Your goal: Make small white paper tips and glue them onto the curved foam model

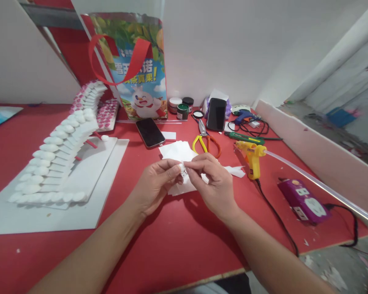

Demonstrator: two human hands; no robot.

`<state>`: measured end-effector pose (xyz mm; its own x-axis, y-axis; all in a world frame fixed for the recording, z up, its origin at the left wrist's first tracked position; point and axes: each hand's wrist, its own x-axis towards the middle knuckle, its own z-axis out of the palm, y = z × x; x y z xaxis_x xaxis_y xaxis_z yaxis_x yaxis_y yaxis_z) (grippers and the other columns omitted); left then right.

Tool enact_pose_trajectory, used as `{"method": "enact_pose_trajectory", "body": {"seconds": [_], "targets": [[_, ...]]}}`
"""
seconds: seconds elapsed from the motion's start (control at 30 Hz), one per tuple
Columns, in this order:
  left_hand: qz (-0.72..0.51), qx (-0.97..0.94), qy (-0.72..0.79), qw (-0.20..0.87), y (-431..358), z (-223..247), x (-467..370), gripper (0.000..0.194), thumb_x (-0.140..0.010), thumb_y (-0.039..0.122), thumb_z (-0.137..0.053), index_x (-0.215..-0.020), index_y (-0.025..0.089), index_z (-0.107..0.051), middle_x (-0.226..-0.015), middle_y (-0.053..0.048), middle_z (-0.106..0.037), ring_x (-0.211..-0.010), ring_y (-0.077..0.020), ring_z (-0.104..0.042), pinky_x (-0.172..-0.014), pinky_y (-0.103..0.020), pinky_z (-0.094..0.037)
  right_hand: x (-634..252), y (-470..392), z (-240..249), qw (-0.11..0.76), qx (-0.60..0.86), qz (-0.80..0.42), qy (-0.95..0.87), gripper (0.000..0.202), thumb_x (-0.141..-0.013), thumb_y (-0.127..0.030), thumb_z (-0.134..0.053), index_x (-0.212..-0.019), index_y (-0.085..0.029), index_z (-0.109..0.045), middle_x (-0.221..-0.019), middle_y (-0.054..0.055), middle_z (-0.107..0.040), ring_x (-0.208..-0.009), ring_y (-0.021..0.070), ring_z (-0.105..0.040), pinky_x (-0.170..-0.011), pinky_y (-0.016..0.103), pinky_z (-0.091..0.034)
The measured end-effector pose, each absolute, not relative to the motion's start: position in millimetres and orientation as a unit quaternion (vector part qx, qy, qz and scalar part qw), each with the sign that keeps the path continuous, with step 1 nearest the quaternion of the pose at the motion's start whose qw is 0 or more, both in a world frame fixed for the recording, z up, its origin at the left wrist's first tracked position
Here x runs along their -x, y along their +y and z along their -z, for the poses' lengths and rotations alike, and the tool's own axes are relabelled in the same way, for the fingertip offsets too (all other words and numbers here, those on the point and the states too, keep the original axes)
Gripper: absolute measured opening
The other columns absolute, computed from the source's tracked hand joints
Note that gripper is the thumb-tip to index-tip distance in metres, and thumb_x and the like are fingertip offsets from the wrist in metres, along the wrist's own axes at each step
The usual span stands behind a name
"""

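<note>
1. Far left: white board [79, 222], lying flat on the red table [171, 245]. Carries a curved row of white round-ended sticks [49, 155], maybe to give the row a flat, clean bed.
2. Just behind: pink and white pieces [107, 116], set back, perhaps to be out of the way.
3. Next: tall bag [145, 77], standing by the wall. Says "雪王" and "诺" up high, then "茶真果!" below, with some letters hidden by the red handle. Shows a happy snowman too.
4. In front of the bag: dark phone [150, 132], lying flat, with no words to read.
5. Left hand [155, 183]: curls in, thumb and fingertips pinching a small white piece [182, 169], likely to hold it still. Cannot tell its exact shape.
6. Under the piece: white papers [179, 151], close by, maybe for easy reach.
7. Behind: little jars [183, 110], with labels too small to read.
8. Right hand [212, 179]: bends in, thumb and pointer nipping the same piece from the other side.
9. Further right: yellow glue gun [253, 159], plugged with a clear glue stick [294, 168]. Has a label too tiny to read.
10. Last: purple power box [303, 200], near the gun, maybe to feed its cord.
</note>
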<state>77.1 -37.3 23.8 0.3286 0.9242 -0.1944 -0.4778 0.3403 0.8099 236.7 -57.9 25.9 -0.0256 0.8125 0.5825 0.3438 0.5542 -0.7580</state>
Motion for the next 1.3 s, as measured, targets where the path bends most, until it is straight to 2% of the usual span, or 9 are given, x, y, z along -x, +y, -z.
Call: {"method": "enact_pose_trajectory", "body": {"seconds": [0.47, 0.63, 0.83, 1.13, 1.3], "targets": [[-0.479, -0.368, 0.373, 0.705, -37, -21, -74, 0.028, -0.065, 0.034, -0.094, -0.08, 0.016, -0.077, -0.071, -0.003, -0.071, -0.065, -0.0124, -0.064, -0.067, -0.024, -0.052, -235, -59, -24, 0.546, 0.417, -0.21, -0.695, 0.009, -0.095, -0.014, -0.06, -0.096, -0.022, -0.066, -0.086, 0.002, -0.065, -0.075, 0.0134, -0.061, -0.065, 0.028, -0.049], [-0.49, -0.422, 0.384, 0.658, -38, -24, -70, 0.026, -0.064, 0.027, -0.093, -0.081, 0.017, -0.076, -0.076, -0.002, -0.072, -0.07, -0.0135, -0.065, -0.068, -0.025, -0.053, -235, -58, -23, 0.536, 0.419, -0.242, -0.692, 0.01, -0.093, -0.014, -0.06, -0.098, -0.021, -0.064, -0.089, 0.001, -0.063, -0.073, 0.0121, -0.059, -0.066, 0.027, -0.051], [-0.477, -0.494, 0.394, 0.611, -39, -30, -68, 0.025, -0.067, 0.025, -0.091, -0.083, 0.017, -0.073, -0.082, -0.002, -0.073, -0.077, -0.0161, -0.067, -0.073, -0.028, -0.055, -241, -57, -25, 0.528, 0.442, -0.274, -0.671, 0.019, -0.09, -0.009, -0.057, -0.103, -0.02, -0.065, -0.087, 0.001, -0.06, -0.073, 0.0125, -0.057, -0.068, 0.028, -0.049], [-0.478, -0.538, 0.413, 0.557, -37, -23, -67, 0.029, -0.067, 0.029, -0.092, -0.086, 0.018, -0.072, -0.08, -0.001, -0.07, -0.071, -0.0135, -0.061, -0.066, -0.026, -0.051, -242, -59, -36, 0.557, 0.424, -0.278, -0.658, 0.017, -0.094, -0.011, -0.056, -0.094, -0.019, -0.071, -0.087, 0.002, -0.063, -0.076, 0.0135, -0.057, -0.067, 0.028, -0.046], [-0.496, -0.473, 0.394, 0.612, -35, -24, -68, 0.025, -0.069, 0.027, -0.091, -0.086, 0.018, -0.075, -0.079, -0.001, -0.072, -0.073, -0.0138, -0.064, -0.069, -0.024, -0.053, -242, -59, -33, 0.563, 0.418, -0.28, -0.655, 0.017, -0.093, -0.011, -0.058, -0.094, -0.02, -0.072, -0.086, 0.002, -0.064, -0.078, 0.0143, -0.059, -0.067, 0.028, -0.046]]}}
